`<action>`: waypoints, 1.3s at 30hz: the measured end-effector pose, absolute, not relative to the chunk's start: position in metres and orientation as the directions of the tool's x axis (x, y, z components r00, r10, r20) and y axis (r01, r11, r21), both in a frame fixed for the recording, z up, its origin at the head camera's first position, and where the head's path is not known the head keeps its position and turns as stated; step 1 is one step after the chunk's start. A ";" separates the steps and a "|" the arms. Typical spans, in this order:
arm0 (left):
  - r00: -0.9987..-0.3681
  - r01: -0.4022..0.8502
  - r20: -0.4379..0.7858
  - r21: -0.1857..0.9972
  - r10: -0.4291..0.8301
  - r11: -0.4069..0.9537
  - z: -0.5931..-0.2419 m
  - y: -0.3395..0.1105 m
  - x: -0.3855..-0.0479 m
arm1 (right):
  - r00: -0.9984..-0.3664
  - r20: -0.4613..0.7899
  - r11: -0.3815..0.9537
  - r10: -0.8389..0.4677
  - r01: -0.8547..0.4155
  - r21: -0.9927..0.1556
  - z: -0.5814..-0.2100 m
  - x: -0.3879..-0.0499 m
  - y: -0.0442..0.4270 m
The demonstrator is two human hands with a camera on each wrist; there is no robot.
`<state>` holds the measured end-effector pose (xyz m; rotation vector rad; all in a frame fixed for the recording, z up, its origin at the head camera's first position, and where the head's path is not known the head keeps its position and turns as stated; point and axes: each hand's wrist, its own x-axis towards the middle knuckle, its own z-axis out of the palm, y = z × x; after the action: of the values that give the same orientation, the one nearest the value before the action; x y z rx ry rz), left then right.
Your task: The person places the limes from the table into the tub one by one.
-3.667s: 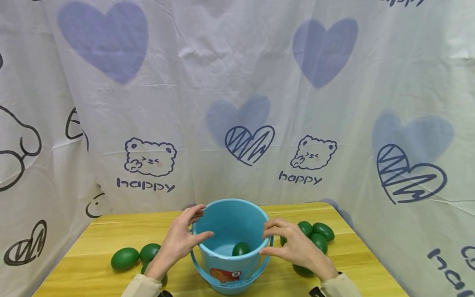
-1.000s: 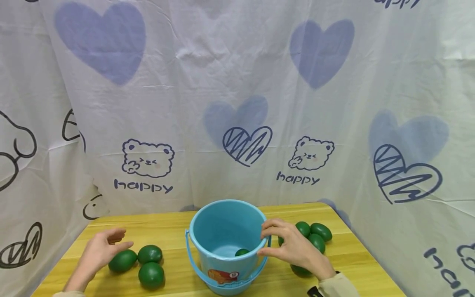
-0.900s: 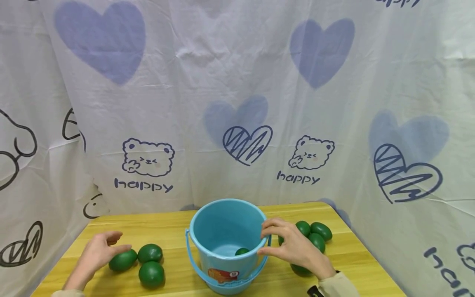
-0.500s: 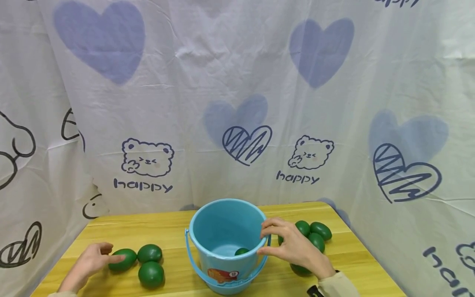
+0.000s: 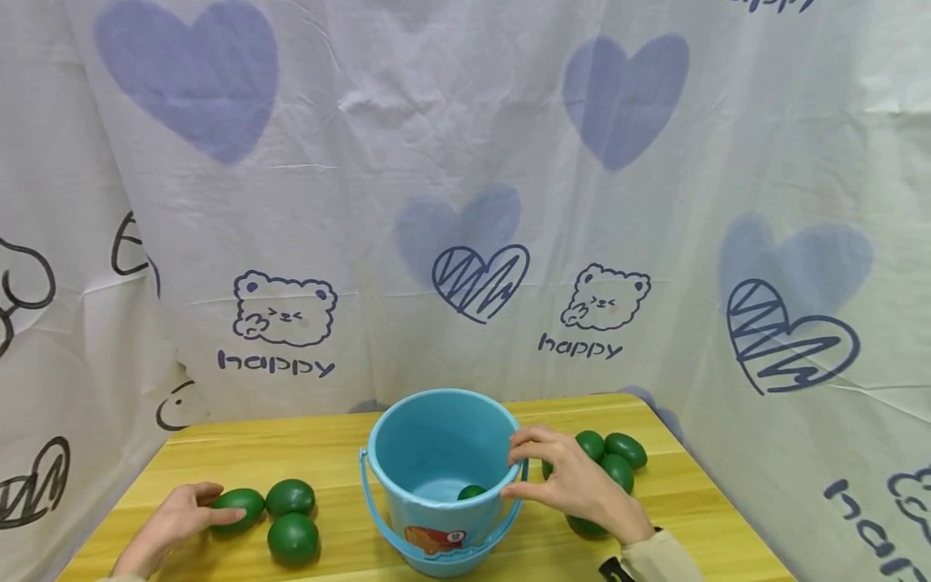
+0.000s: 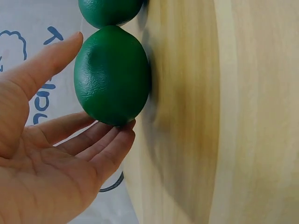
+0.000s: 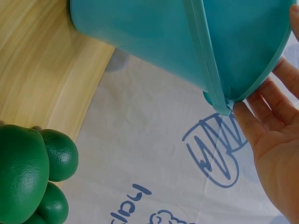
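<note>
Left hand point(image 5: 173, 515), spread wide, touches one of three green ovoids point(image 6: 112, 74), right hand point(image 5: 570, 485) loosely against one blue bucket point(image 5: 409, 511) holding another, at least five more beyond.

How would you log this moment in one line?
Left hand: at leftmost green oval | Right hand: touching blue bucket at rim | Blue bucket: upright, green oval visible inside | Table: green ovals both sides

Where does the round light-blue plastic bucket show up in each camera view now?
Head: the light-blue bucket stands low, just left of centre.
Left wrist: not in it.
Right wrist: the bucket crosses the top, from left of centre towards the right edge.
Shared landmark: the yellow wood-grain tabletop shows in all three views.
</note>
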<state>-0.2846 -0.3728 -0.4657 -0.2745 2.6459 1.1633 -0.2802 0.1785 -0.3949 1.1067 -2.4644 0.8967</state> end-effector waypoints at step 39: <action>-0.980 -0.157 -0.199 0.741 -0.010 0.652 -0.485 -0.375 -0.294 | -0.626 0.529 0.485 -0.573 -0.779 -0.397 -0.398 -0.283 0.178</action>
<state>-0.2936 -0.3748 -0.4845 -0.1379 2.6915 1.2327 -0.2830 0.1779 -0.3981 1.1387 -2.4098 0.8909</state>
